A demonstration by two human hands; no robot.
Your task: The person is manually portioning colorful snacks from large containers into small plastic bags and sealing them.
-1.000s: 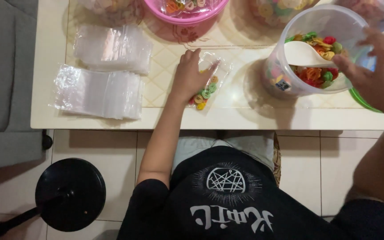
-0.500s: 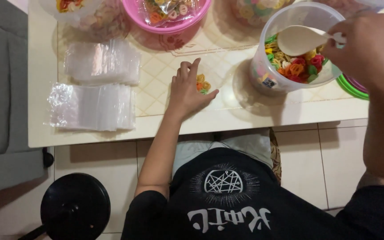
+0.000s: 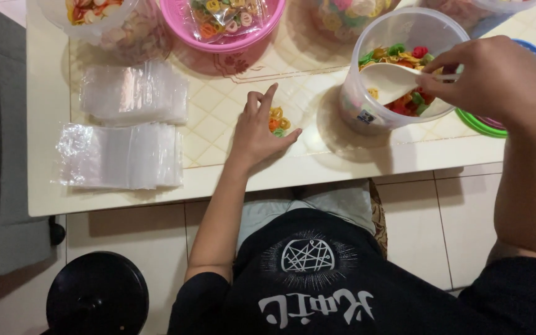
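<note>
Left hand (image 3: 255, 133) is laid flat, fingers spread, on a small clear plastic bag of coloured ring-shaped snacks (image 3: 278, 120), pinned to the cream tabletop (image 3: 38, 186) near its 6 o'clock edge. Bag holds only a few pieces; filling judged barely begun. Right hand (image 3: 491, 77) is closed around the handle of a white plastic scoop (image 3: 389, 80), dipped into the clear round tub of mixed coloured snacks (image 3: 398, 68) at 3 o'clock of the bag. Scoop load cannot be told. Two stacks of empty clear zip bags (image 3: 122, 127) sit at 9 o'clock, unused. Pink plastic bowl (image 3: 234, 31) of filled packets at 12 o'clock. Path from tub to bag is unobstructed.
</note>
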